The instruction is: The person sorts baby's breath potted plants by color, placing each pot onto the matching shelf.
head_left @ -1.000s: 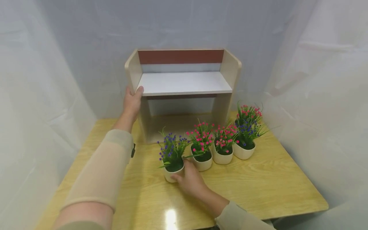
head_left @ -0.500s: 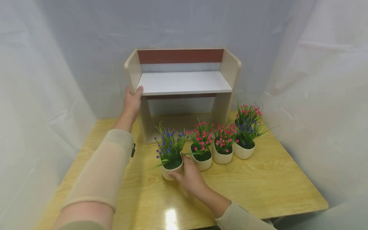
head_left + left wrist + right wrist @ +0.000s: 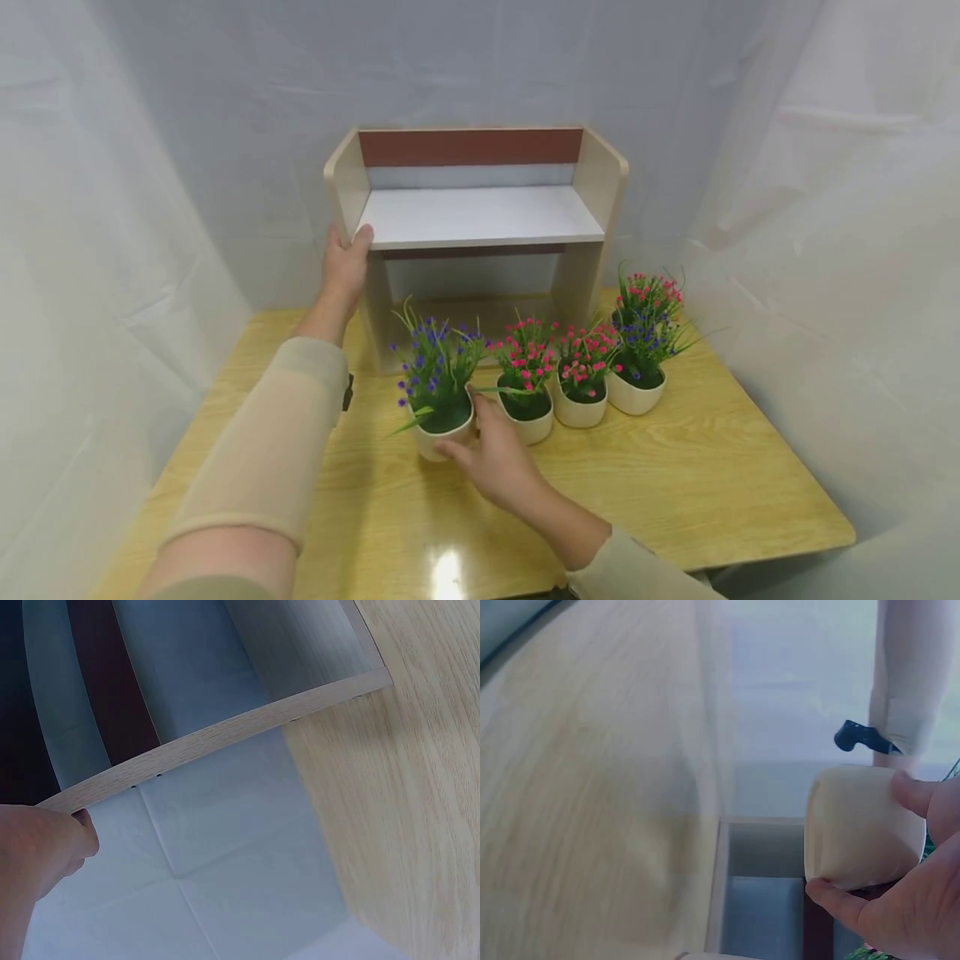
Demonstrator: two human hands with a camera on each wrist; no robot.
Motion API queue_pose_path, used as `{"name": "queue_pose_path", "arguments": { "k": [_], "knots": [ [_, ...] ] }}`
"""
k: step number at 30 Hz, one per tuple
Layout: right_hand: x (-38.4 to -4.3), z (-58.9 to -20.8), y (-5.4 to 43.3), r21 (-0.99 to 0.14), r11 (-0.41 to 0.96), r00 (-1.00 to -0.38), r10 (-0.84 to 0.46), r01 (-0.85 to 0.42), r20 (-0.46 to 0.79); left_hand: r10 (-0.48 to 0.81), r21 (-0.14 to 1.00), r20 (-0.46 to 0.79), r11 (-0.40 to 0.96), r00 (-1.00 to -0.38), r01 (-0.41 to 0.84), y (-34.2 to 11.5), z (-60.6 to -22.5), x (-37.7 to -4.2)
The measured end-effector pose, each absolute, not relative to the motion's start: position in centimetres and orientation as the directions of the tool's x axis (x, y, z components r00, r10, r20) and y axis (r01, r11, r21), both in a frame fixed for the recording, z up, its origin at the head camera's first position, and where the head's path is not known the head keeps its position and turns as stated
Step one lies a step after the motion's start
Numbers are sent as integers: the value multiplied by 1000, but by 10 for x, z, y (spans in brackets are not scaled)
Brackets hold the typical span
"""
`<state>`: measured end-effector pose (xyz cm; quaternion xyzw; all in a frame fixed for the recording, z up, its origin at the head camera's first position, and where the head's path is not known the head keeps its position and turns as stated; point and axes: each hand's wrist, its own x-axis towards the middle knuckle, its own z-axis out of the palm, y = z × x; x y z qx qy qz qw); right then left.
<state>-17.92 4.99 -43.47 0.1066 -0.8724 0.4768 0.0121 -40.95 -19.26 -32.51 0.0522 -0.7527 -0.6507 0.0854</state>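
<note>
My left hand [image 3: 345, 267] grips the left side panel of a small desktop shelf [image 3: 480, 217], thumb at the front edge by the white board. The left wrist view shows that hand's curled fingers on the outer face of the panel [image 3: 225, 735]. My right hand [image 3: 504, 462] holds a white pot of artificial purple flowers [image 3: 442, 375], thumb in front and fingers on its right side. In the right wrist view the pot [image 3: 866, 825] is raised off the table, its smooth base showing. Immediately right of it stands a pot of pink flowers [image 3: 534, 429].
Farther right are another pink-flowered pot [image 3: 583, 412] and a purple-flowered pot [image 3: 637, 398], with more pink flowers [image 3: 648, 290] behind. The wooden table [image 3: 675, 500] ends at a rounded front right corner. Pale sheeting [image 3: 480, 67] hangs behind and along both sides.
The purple-flowered pot has come up slightly and moved a little left in my right hand. My left hand stays on the shelf panel.
</note>
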Motion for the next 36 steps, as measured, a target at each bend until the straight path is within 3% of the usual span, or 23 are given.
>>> {"name": "queue_pose_path", "arguments": {
  "k": [36],
  "knots": [
    [-189,-367,57,-850,416,-946,-170,-322,276,-184,988,50,150,-982,22,-187,-325,-406]
  ]
}}
